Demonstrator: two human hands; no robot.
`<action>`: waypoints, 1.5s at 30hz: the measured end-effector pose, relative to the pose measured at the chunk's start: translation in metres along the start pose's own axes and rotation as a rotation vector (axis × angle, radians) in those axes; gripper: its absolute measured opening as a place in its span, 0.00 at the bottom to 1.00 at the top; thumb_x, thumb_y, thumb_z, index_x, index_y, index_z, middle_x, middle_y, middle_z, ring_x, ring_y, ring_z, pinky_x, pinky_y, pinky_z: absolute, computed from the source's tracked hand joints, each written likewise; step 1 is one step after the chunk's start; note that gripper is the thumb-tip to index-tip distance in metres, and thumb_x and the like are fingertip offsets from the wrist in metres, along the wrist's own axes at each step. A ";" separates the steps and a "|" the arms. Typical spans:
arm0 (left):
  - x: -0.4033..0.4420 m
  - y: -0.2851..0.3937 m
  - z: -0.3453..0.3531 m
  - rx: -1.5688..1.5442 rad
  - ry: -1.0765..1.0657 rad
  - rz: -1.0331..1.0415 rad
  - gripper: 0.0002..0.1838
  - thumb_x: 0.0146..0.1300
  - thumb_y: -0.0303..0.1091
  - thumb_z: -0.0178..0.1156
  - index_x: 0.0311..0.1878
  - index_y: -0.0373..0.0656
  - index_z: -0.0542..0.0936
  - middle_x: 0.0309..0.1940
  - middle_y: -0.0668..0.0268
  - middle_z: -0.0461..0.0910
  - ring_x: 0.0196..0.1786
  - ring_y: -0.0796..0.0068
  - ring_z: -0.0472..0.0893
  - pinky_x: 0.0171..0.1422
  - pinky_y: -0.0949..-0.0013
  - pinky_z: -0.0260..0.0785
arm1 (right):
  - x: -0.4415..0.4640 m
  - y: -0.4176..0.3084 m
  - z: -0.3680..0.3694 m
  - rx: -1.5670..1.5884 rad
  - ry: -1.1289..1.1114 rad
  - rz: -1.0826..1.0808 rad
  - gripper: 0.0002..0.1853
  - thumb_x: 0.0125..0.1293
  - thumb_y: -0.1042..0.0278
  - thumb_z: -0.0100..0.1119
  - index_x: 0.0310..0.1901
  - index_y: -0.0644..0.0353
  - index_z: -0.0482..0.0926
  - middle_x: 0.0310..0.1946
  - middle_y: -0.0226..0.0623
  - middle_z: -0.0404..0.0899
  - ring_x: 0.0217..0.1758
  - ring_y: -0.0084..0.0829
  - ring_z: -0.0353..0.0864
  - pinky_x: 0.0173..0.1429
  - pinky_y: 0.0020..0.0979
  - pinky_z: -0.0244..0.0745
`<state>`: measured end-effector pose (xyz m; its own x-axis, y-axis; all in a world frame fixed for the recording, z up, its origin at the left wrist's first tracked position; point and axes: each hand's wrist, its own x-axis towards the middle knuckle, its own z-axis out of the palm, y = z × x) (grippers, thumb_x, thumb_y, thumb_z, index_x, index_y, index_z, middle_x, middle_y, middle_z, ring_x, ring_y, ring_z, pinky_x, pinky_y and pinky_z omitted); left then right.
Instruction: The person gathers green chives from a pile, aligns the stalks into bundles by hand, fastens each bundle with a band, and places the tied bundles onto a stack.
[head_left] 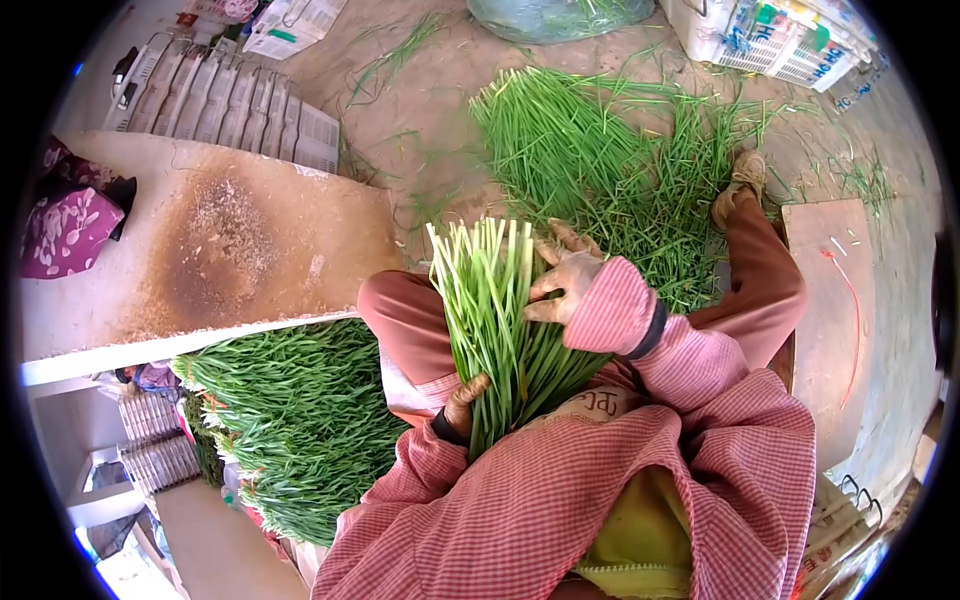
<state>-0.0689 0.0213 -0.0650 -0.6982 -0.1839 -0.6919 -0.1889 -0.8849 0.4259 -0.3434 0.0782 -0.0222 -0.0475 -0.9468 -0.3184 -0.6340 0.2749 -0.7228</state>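
A thick bunch of garlic chives (490,310) stands upright in front of my chest, pale cut ends at the top and leaves down by my lap. Low on its left side, my left hand (462,405) is wrapped round the stalks; the leaves hide some of its fingers. My right hand (568,280) is at the upper right of the bunch, fingers spread, with fingertips against or very near the stalks. On the floor beyond lies a loose heap of chives (570,140), fairly aligned at the left and tangled towards my shoe (740,185).
Tied bunches of chives (300,420) are stacked at my left, below a stained board (220,240) with a purple patterned cloth (75,225). White crates (230,105) stand behind. A clear plastic bag (560,20) and another crate (770,45) are ahead. A red strip (852,310) lies on a right-hand board (825,270).
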 end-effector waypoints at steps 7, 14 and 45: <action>0.012 0.001 0.002 -0.097 -0.075 0.116 0.34 0.52 0.43 0.61 0.60 0.40 0.61 0.53 0.58 0.70 0.52 0.62 0.72 0.58 0.60 0.65 | 0.000 0.047 0.021 0.300 0.084 -0.184 0.12 0.50 0.55 0.63 0.34 0.51 0.82 0.65 0.43 0.53 0.70 0.46 0.38 0.70 0.45 0.36; 0.010 0.000 0.002 -0.093 0.006 0.101 0.34 0.53 0.45 0.60 0.61 0.40 0.61 0.53 0.58 0.70 0.53 0.62 0.72 0.58 0.59 0.65 | -0.015 0.019 0.009 0.044 0.152 -0.004 0.23 0.53 0.44 0.56 0.43 0.53 0.79 0.66 0.44 0.49 0.71 0.47 0.33 0.70 0.49 0.33; 0.020 -0.002 -0.037 -0.100 -0.269 -0.097 0.29 0.48 0.35 0.60 0.54 0.30 0.68 0.48 0.54 0.74 0.49 0.63 0.74 0.56 0.65 0.66 | -0.025 0.122 -0.027 0.968 0.529 -0.114 0.13 0.56 0.68 0.57 0.43 0.63 0.76 0.43 0.39 0.75 0.46 0.30 0.73 0.53 0.29 0.68</action>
<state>-0.0568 0.0035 -0.1009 -0.8407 0.0113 -0.5415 -0.2040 -0.9328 0.2971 -0.4400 0.1305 -0.0859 -0.4969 -0.8637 -0.0845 0.2047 -0.0220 -0.9786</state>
